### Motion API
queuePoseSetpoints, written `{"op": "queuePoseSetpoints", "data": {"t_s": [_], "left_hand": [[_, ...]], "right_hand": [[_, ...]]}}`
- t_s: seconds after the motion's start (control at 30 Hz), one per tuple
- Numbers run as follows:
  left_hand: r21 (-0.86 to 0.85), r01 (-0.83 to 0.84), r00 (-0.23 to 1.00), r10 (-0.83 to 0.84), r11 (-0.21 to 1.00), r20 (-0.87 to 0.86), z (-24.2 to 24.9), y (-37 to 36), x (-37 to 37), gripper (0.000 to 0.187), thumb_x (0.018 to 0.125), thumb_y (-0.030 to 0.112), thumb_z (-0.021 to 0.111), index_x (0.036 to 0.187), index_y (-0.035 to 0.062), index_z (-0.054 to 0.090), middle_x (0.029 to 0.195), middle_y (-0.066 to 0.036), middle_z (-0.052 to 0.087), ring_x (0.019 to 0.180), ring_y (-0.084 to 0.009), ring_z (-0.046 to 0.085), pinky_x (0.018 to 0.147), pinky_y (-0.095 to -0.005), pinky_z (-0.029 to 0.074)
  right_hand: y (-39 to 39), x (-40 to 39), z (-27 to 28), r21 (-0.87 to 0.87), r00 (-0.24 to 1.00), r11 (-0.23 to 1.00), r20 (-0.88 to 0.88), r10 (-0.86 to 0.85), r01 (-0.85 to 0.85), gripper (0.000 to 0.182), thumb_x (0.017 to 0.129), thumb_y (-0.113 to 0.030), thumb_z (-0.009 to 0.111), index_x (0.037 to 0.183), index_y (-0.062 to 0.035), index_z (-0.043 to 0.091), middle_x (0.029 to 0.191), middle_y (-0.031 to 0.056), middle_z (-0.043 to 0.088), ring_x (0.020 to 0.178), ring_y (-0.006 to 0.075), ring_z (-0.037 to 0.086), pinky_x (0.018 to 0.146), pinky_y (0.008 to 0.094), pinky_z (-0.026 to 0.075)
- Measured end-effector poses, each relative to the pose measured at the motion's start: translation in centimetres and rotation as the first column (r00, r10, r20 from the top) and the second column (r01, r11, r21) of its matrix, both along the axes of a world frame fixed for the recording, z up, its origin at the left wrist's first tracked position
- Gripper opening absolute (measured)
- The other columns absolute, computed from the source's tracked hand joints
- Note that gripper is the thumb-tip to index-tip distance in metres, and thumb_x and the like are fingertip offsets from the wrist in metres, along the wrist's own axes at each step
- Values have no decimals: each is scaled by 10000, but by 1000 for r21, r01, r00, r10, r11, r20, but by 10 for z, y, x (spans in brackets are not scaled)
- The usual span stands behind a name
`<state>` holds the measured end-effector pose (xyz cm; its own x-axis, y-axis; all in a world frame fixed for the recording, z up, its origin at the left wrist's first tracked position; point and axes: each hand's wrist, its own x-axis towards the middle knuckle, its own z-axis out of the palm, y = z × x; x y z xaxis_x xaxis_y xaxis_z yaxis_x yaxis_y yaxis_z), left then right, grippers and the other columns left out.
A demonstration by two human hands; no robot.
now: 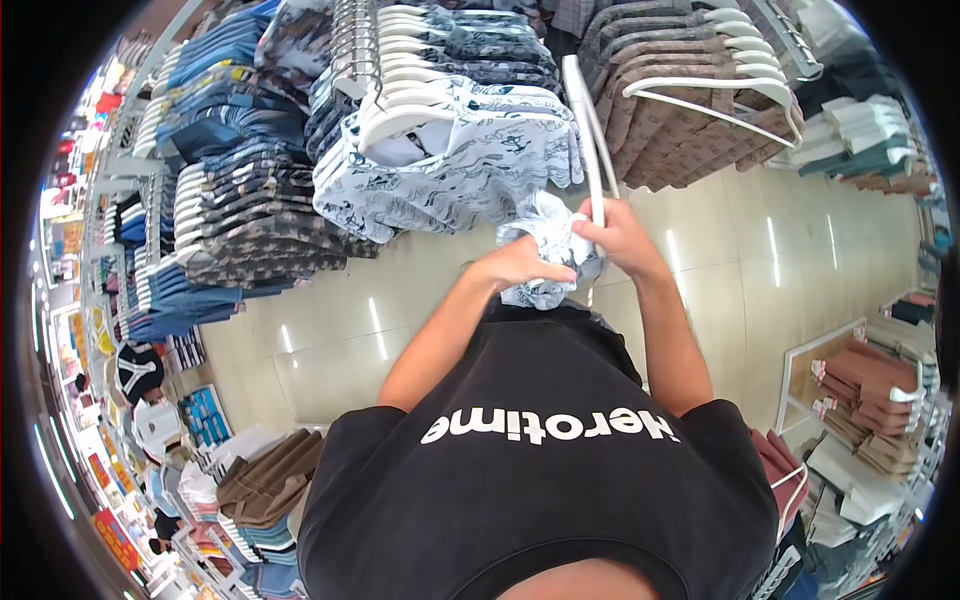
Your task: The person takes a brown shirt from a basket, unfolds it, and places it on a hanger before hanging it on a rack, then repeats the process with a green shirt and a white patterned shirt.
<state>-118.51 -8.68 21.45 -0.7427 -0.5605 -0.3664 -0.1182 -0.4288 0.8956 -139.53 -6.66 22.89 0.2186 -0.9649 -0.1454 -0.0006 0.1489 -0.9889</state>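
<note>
A bunched white shirt with a blue-black print (545,240) is held in front of my chest. My left hand (515,265) is closed on the cloth from the left side, thumb stretched across it. My right hand (622,240) grips a white hanger (585,120), which points away from me and is seen nearly edge-on. The right fingertips are also against the bunched shirt. Just beyond my hands hangs a row of shirts in a similar print (450,165) on white hangers. Part of the held shirt is hidden behind my fingers.
Brown patterned shirts (690,120) hang at the far right, with a bare white hanger (720,88) at their front. Dark patterned shirts (250,240) and blue garments fill racks on the left. More clothes racks stand behind me on both sides. The floor (740,250) is pale, glossy tile.
</note>
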Motion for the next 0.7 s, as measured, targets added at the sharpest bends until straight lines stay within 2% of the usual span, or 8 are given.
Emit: {"op": "queuePoseSetpoints", "data": {"t_s": [0.1, 0.17, 0.2, 0.33, 0.43, 0.5, 0.57, 0.7], "left_hand": [[-63, 30, 1000, -30, 998, 4, -14, 9, -2, 524, 809, 70, 758, 1291, 32, 554, 1153, -55, 642, 1076, -149, 593, 908, -314, 489], [92, -134, 968, 151, 987, -202, -20, 11, 10, 501, 793, 2, 717, 1271, 24, 569, 1152, -70, 651, 1074, -174, 616, 907, -323, 507], [247, -194, 929, 258, 949, -264, -25, 14, 20, 552, 791, 12, 688, 1322, 8, 537, 1229, -112, 648, 1130, -233, 635, 979, -387, 512], [526, -368, 792, 555, 766, -254, -44, 24, 53, 470, 883, 105, 632, 1331, 1, 532, 1274, -151, 634, 1157, -271, 633, 987, -445, 522], [627, -328, 708, 624, 706, -332, -44, 32, 66, 427, 942, 161, 573, 1338, 8, 530, 1278, -157, 632, 1154, -281, 634, 984, -452, 522], [614, -377, 706, 645, 693, -294, -45, 36, 64, 415, 1002, 233, 491, 1355, 18, 519, 1287, -152, 627, 1164, -290, 627, 998, -463, 508], [713, -248, 665, 650, 656, -367, -38, 35, 58, 436, 1026, 282, 452, 1377, 27, 498, 1305, -149, 616, 1181, -295, 615, 1021, -472, 488], [665, -370, 732, 645, 649, -221, -20, 28, 30, 416, 1058, 304, 401, 1338, 23, 522, 1256, -127, 643, 1130, -257, 640, 961, -429, 524]], "right_hand": [[-4, 14, 1, 33, 998, 999, -39, 42, -40, 157, 866, -160, 675, 826, -14, 632, 735, -26, 578, 696, 55, 506, 611, 251, 412], [-6, 11, -3, -31, 1000, 999, -12, 11, -11, 153, 875, -153, 675, 859, -5, 639, 733, -8, 589, 661, 66, 533, 575, 253, 415], [-6, 7, 4, 12, 997, 997, -13, -74, 74, 171, 870, -156, 696, 877, 7, 647, 731, 6, 602, 631, 79, 563, 555, 255, 437], [5, -23, 4, 81, 985, 984, -90, -150, 157, 227, 865, -165, 734, 962, 32, 679, 698, 28, 625, 563, 94, 604, 514, 253, 469], [11, -27, -12, 54, 957, 977, -223, -188, 204, 243, 871, -155, 733, 1020, 34, 701, 656, 30, 626, 553, 83, 593, 511, 248, 462], [12, -24, -24, -54, 862, 876, -156, -482, 480, 227, 877, -162, 735, 990, 32, 706, 662, 31, 639, 572, 89, 612, 519, 243, 466], [12, -15, -29, -21, 864, 866, -63, -500, 499, 219, 879, -167, 736, 968, 31, 708, 666, 33, 648, 583, 92, 622, 529, 240, 469], [10, 20, -35, 18, 884, 886, 59, -464, 464, 209, 883, -177, 739, 907, 29, 709, 700, 48, 680, 628, 101, 650, 567, 236, 485]]}}
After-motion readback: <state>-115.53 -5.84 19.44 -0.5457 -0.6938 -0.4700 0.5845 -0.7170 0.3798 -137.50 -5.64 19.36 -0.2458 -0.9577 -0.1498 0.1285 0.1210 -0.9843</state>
